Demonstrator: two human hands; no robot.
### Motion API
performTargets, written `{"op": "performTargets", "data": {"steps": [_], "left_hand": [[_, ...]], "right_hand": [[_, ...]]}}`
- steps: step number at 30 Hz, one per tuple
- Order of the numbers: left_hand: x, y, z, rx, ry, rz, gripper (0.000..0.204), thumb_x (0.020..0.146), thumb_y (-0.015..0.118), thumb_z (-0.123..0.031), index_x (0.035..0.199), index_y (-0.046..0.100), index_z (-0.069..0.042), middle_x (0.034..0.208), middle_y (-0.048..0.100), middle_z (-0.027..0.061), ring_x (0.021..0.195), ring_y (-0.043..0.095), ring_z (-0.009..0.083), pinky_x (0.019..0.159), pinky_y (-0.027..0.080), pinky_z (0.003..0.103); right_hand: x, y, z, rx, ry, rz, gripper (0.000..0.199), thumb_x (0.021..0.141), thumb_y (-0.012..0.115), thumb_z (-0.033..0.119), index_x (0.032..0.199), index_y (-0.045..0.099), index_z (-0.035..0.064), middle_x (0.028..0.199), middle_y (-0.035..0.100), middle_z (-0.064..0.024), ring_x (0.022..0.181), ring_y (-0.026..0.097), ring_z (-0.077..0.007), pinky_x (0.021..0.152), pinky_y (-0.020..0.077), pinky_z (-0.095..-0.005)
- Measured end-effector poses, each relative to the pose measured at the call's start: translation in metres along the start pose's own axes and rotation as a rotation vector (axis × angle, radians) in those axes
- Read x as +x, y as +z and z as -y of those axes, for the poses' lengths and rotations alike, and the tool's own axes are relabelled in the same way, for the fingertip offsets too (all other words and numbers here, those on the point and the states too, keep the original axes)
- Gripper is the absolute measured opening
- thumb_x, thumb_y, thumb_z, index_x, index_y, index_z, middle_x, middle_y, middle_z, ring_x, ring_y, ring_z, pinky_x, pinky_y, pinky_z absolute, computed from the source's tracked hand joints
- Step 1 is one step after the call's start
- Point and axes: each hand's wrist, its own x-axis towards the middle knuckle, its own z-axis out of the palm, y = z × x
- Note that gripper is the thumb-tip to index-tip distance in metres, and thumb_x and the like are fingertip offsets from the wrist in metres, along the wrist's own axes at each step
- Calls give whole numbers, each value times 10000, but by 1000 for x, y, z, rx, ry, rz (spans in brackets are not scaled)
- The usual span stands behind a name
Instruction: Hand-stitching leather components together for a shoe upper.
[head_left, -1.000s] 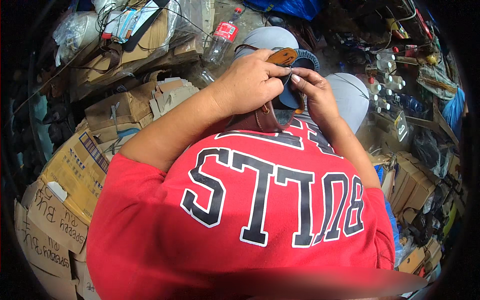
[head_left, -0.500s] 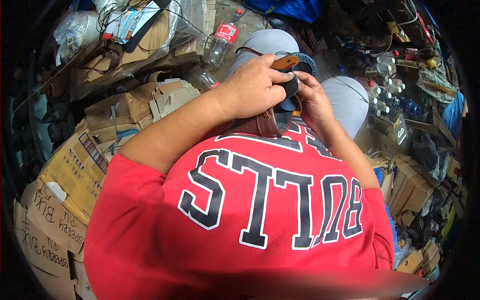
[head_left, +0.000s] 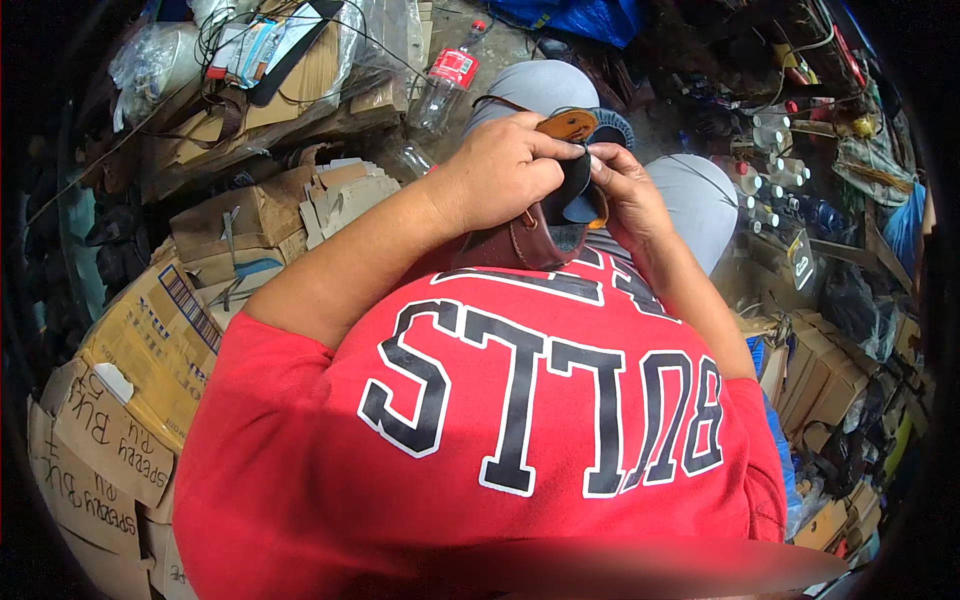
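Cardboard boxes (head_left: 150, 330) and a plastic bottle (head_left: 440, 85) clutter the floor beyond the grip. Left hand (head_left: 505, 170) and right hand (head_left: 625, 195) both pinch a brown leather sandal (head_left: 545, 225) between them.

Looks like a cramped, messy little workshop or repair stall: flattened cardboard boxes (head_left: 150, 330) piled at 9 o'clock, small bottles (head_left: 770, 190) and tools crowded at 2 o'clock, an empty plastic bottle (head_left: 440, 90) lying at 12.
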Motion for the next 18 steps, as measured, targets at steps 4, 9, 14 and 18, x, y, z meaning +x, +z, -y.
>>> {"op": "performTargets", "data": {"steps": [4,9,14,18], "left_hand": [[1,1,4,19,39,-16,395,722,494,-87,1070,680,-64,936,569,169,882,559,298,819,438,333],[3,4,2,109,106,-9,394,722,500,-100,1071,674,-50,948,562,190,885,555,326,825,437,357],[4,2,-2,83,10,52,392,722,501,-98,1071,671,-42,998,560,210,925,553,337,856,432,355],[3,1,7,73,65,23,395,723,494,-86,1074,671,-43,1016,563,204,946,553,324,868,427,340]], "right_hand": [[3,-7,0,14,9,50,169,838,663,75,995,617,36,884,634,-28,832,584,-120,782,475,-252],[3,-4,2,2,-14,29,173,829,668,54,994,623,25,893,650,-41,814,607,-122,749,489,-238],[-2,2,20,-563,-169,-26,182,825,686,67,988,656,-10,894,667,-46,790,604,-108,738,487,-230],[-10,10,30,-682,-211,-26,163,823,686,64,967,671,-12,885,658,-37,790,599,-102,722,483,-229]]}}
